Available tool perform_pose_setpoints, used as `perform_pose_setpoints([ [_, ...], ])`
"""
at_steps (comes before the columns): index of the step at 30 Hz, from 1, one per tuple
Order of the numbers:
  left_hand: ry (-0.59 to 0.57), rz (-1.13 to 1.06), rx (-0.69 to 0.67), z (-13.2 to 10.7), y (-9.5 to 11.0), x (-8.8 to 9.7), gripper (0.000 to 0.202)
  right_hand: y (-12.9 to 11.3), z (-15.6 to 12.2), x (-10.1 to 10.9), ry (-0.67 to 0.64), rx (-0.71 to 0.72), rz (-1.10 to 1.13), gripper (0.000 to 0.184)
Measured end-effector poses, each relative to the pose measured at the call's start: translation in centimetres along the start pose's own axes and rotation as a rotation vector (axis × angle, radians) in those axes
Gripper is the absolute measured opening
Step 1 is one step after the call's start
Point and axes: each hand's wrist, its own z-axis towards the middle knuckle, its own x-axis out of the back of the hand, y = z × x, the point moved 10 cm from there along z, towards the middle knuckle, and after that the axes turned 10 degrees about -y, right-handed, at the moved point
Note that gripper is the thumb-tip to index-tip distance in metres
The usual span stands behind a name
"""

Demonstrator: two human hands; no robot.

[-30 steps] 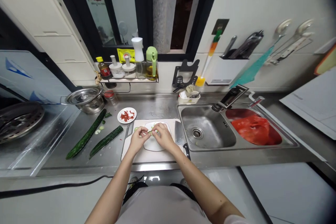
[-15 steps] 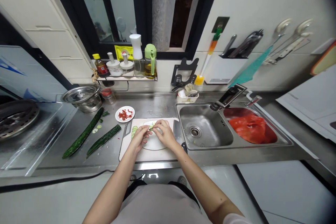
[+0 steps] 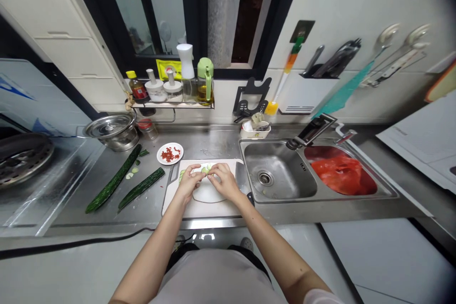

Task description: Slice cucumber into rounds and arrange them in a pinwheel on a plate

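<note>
My left hand (image 3: 188, 183) and my right hand (image 3: 223, 181) meet over a white plate (image 3: 206, 194) that rests on a pale cutting board (image 3: 199, 209). Their fingertips are pinched together on a thin pale-green cucumber slice (image 3: 205, 169) at the plate's far rim. More cucumber slices (image 3: 181, 174) lie on the board just left of my left hand. A cleaver (image 3: 242, 184) lies along the board's right edge, beside my right wrist.
Two long dark cucumbers (image 3: 114, 178) (image 3: 141, 188) lie on the steel counter to the left. A small dish of red bits (image 3: 170, 153) stands behind the board. A pot (image 3: 111, 130) is at the far left. The sink (image 3: 278, 175) and a basin holding a red bag (image 3: 338, 173) are to the right.
Both hands have shifted a little toward the plate's far rim while still pinching the slice. The camera has tilted slightly.
</note>
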Motion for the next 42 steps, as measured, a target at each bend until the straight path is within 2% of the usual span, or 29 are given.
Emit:
perform_pose_setpoints([
  [6, -0.029, 0.049, -0.139, -0.1, 1.6, -0.8, 0.060, 0.2, 0.1, 0.1, 0.018, -0.020, 0.064, 0.011],
  [13, -0.064, 0.061, -0.242, -0.2, 2.3, -1.5, 0.056, 1.0, 0.1, 0.2, 0.059, -0.066, 0.151, 0.012],
  [23, -0.093, 0.138, -0.278, 0.1, 2.5, -1.8, 0.056, 2.3, 0.4, -0.2, 0.064, -0.138, 0.270, 0.014],
  [32, -0.122, 0.198, -0.345, 0.1, 2.7, -2.1, 0.049, 2.8, 0.2, -0.4, 0.063, -0.128, 0.334, 0.014],
  [37, -0.143, 0.213, -0.335, 1.3, 0.9, -2.5, 0.041, 4.2, -0.7, -0.6, 0.046, -0.154, 0.266, 0.016],
  [42, -0.181, 0.246, -0.243, 3.3, -3.7, -3.5, 0.034, 7.4, -3.0, -1.7, -0.053, -0.286, 0.071, 0.014],
])
